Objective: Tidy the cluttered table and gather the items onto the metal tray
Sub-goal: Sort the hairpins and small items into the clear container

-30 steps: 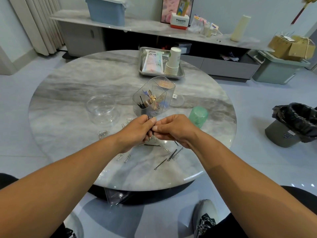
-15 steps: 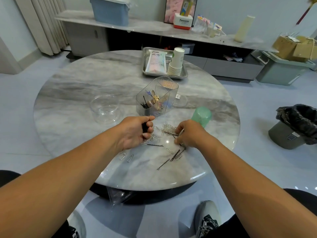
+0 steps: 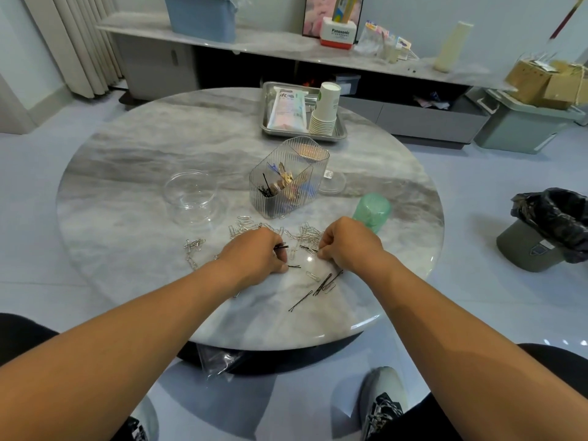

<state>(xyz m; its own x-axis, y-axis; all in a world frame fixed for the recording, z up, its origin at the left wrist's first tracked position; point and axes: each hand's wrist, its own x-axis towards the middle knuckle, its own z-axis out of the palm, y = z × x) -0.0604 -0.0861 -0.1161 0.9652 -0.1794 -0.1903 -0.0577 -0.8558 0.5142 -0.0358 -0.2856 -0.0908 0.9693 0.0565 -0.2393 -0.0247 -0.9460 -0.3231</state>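
Our left hand (image 3: 254,253) grips a small bunch of black hairpins (image 3: 281,246), now lowered to the marble surface (image 3: 133,173) instead of raised by the ribbed clear organizer (image 3: 286,186). Our right hand (image 3: 345,241) has curled its fingers onto the scattered paper clips (image 3: 307,233), though we cannot tell if it pinches any. The metal tray (image 3: 342,130) sits at the far edge, holding a paper cup stack (image 3: 324,111) and a pouch (image 3: 288,108).

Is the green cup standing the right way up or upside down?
Upside down. The green cup sits on the table with its closed, rounded bottom facing up.
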